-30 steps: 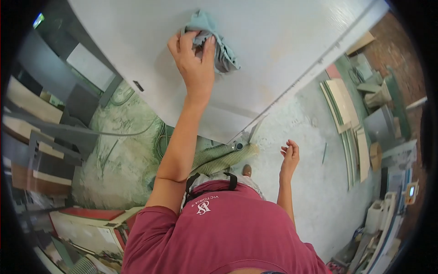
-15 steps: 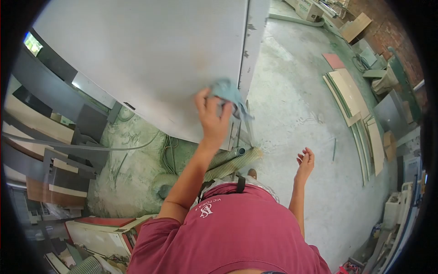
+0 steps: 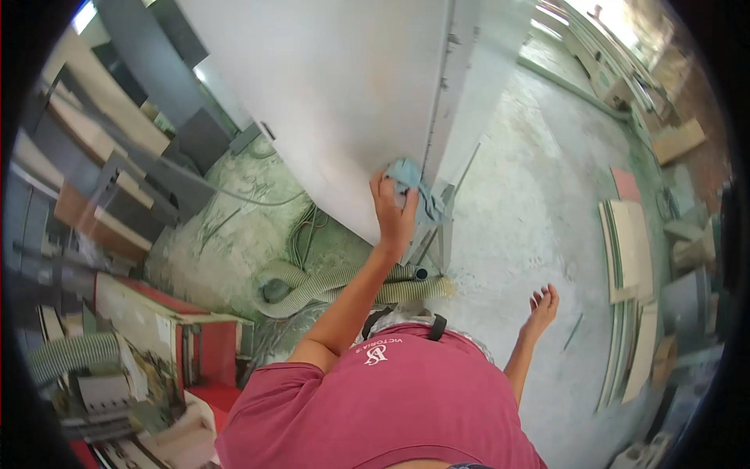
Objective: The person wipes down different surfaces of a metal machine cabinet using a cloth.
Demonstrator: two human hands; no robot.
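Observation:
My left hand [image 3: 394,209] is closed on a blue-grey cloth [image 3: 405,173], pressed against the large pale grey metal panel [image 3: 344,102] close to its right edge. Part of the cloth hangs loose past that edge, beside my thumb. Faint brownish smudges show on the panel above the hand. Out to the right, my right hand [image 3: 541,313] hangs in the air over the concrete floor, holding nothing, its fingers loosely bent and apart.
Ribbed hoses [image 3: 391,291] lie on the floor below the panel, near my body. Stacked boards [image 3: 631,250] lie to the right. Leaning panels [image 3: 141,62] stand at the left, above a red and white cabinet [image 3: 148,320]. Machinery [image 3: 605,70] stands at the back right.
The view has turned, so the panel and floor items appear shifted rightward. My left hand and the cloth sit slightly lower on the panel. My right hand still hangs free.

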